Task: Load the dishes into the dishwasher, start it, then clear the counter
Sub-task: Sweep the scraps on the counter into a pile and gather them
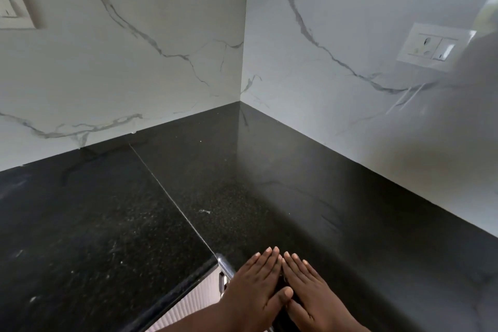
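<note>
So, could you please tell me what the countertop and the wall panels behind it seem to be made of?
The countertop looks like polished black granite: dark, finely speckled, with a thin seam and glossy reflections of the wall. The wall panels look like white marble or marble-look tile, with grey veins and a sheen; which one cannot be told from here.

White veined marble walls [151,35] meet in a corner beyond the hands; switch plates [433,47] up right and left [14,5].

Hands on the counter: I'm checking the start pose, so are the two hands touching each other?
Touching. The head view shows the left hand and right hand flat on the black counter, fingertips meeting, left thumb overlapping the right hand.
</note>
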Tool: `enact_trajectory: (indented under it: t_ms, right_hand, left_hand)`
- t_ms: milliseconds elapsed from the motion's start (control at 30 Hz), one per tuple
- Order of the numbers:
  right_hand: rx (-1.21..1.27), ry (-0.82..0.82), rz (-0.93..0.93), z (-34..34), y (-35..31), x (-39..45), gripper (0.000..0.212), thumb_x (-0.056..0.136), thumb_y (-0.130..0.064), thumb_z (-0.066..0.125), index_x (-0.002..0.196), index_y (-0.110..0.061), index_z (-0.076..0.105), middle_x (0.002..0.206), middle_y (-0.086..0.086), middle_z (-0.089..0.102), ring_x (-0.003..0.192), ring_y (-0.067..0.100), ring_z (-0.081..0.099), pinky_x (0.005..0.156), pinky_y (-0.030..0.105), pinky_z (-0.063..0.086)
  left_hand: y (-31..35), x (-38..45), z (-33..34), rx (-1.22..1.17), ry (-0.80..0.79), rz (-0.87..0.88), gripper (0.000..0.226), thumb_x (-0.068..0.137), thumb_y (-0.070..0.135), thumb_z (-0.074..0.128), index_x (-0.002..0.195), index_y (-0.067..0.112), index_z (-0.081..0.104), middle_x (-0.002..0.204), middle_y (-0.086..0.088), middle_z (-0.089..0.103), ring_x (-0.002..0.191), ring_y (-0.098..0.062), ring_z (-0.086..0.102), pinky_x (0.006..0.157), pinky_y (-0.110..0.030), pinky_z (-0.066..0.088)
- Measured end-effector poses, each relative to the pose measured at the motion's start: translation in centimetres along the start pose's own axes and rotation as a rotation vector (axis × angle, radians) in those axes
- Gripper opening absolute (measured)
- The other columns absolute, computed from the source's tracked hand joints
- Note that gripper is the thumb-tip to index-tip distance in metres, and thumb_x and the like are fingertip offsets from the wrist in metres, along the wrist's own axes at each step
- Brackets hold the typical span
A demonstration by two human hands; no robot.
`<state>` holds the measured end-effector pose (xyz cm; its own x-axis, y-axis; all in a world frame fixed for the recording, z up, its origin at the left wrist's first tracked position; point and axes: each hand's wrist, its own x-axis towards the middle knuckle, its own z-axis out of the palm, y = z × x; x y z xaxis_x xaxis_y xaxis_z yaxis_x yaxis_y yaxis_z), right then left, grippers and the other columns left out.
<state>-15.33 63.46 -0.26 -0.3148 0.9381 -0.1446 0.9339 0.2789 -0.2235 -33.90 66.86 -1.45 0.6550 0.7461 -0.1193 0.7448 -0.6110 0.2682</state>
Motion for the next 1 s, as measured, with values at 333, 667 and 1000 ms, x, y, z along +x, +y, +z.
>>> enact_trajectory:
  t_ms: [333,667,1000]
  right_hand:
    - [0.544,0.326,0.204,0.0,-4.0,-2.8,0.068,0.081,-0.066,0.038,0.142,-0.038,0.026,0.151,-0.032,0.018,0.14,-0.015,0.007,0.117,0.013,0.009]
    - [0.689,0.612,0.651,-0.4,-2.5,-8.4,0.025,0.094,-0.039,0.056,0.111,-0.058,0.058,0.134,-0.008,0.056,0.135,0.005,0.042,0.108,0.01,0.026]
    - [0.237,0.207,0.47,-0.2,-6.0,-2.9,0.104,0.073,-0.083,-0.008,0.156,-0.019,0.002,0.16,-0.01,-0.005,0.141,0.0,-0.019,0.111,0.015,-0.015]
  left_hand:
    - [0.0,-2.6,-1.2,-0.533,0.156,0.075,0.094,0.08,0.081,0.0,0.149,0.024,0.031,0.153,0.019,0.015,0.141,0.01,0.01,0.115,-0.012,-0.003]
    - [-3.4,-6.3,1.2,-1.97,-0.385,-0.898,0.053,0.101,0.027,0.038,0.086,-0.013,0.069,0.089,-0.028,0.068,0.083,-0.04,0.062,0.075,-0.043,0.047]
    - [-1.4,-3.5,2.0,-1.809,-0.829,-0.603,0.053,0.085,0.026,0.044,0.112,-0.014,0.065,0.119,-0.03,0.063,0.107,-0.039,0.064,0.096,-0.043,0.05]
